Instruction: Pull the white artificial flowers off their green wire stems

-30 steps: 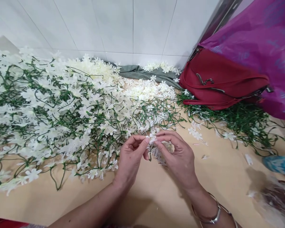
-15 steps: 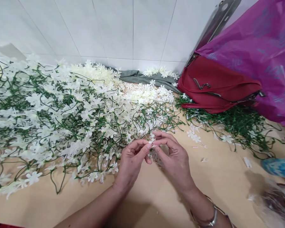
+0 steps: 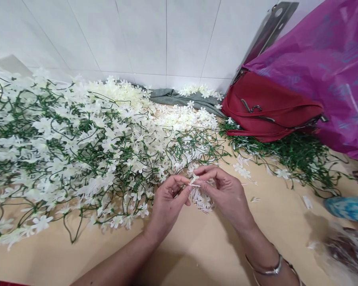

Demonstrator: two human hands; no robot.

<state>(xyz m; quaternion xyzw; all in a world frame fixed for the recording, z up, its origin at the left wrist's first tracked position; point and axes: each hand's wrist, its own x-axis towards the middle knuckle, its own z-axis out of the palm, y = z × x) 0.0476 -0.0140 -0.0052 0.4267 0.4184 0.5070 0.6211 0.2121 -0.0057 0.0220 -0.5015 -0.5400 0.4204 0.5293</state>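
My left hand (image 3: 168, 200) is closed in a pinch on a thin white artificial stamen (image 3: 194, 184), its tip poking out past the thumb. Opposite it, the fingers of my right hand (image 3: 228, 194) are bent together around a small white fabric flower (image 3: 193, 178), partly hidden by the fingertips. The two hands almost touch. Below them on the table lies a small heap of loose white stamens (image 3: 202, 201). A large pile of white artificial flowers (image 3: 107, 139) on green stems spreads to the left of my hands.
Loose white blossoms (image 3: 184, 117) lie by the tiled wall, beside a grey-green cloth (image 3: 167, 96). At the right, a red bag (image 3: 271, 107) and a purple plastic bag (image 3: 322, 71) stand over green stems (image 3: 298, 159). A clear plastic bag (image 3: 345, 254) sits at the lower right.
My right hand has shifted slightly right, with its fingers more bent. The stamen between my hands and the heap beneath them show more plainly now.
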